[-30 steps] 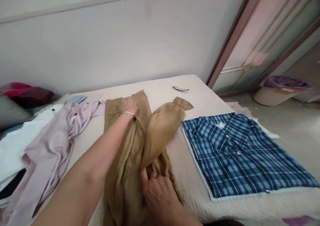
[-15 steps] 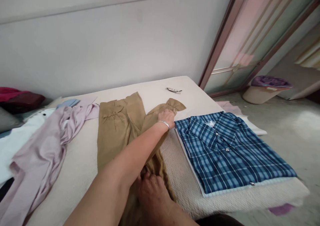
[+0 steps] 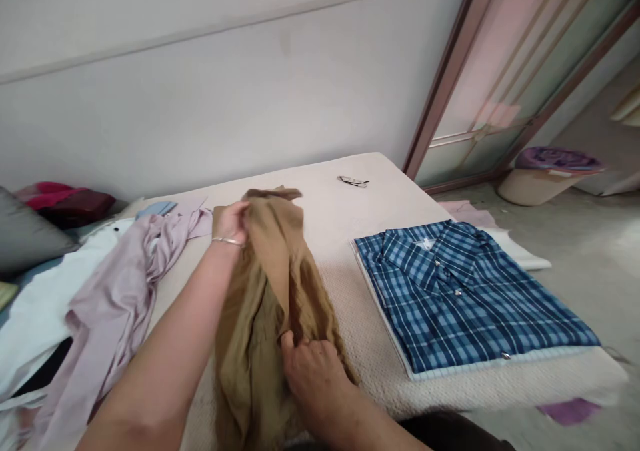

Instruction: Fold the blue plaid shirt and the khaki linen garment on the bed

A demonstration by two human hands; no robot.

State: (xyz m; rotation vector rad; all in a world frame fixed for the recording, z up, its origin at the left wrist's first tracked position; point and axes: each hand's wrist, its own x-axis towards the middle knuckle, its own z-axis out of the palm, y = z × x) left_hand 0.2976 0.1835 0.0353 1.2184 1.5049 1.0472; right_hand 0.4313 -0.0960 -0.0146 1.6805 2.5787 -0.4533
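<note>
A tan long-sleeved garment (image 3: 265, 284) lies lengthwise on the cream bed (image 3: 345, 224). My left hand (image 3: 231, 222), with a silver bangle at the wrist, grips the cuff end of a tan sleeve laid over the garment's far left side. My right hand (image 3: 310, 364) presses down on the bunched tan cloth near me, fingers pinching a fold. A folded blue plaid shirt (image 3: 465, 291) lies to the right on a white folding board (image 3: 385, 334).
A crumpled lilac shirt (image 3: 110, 284) and white clothes (image 3: 35, 304) lie on the left, with a grey pillow (image 3: 25, 238) and red cloth (image 3: 65, 198) behind. Glasses (image 3: 353, 182) rest at the far side. A basket (image 3: 545, 178) stands on the floor beside the sliding door.
My left hand took the right-hand sleeve near the plaid shirt and carried it leftward across the garment. The right hand stayed pressed on the near cloth.
</note>
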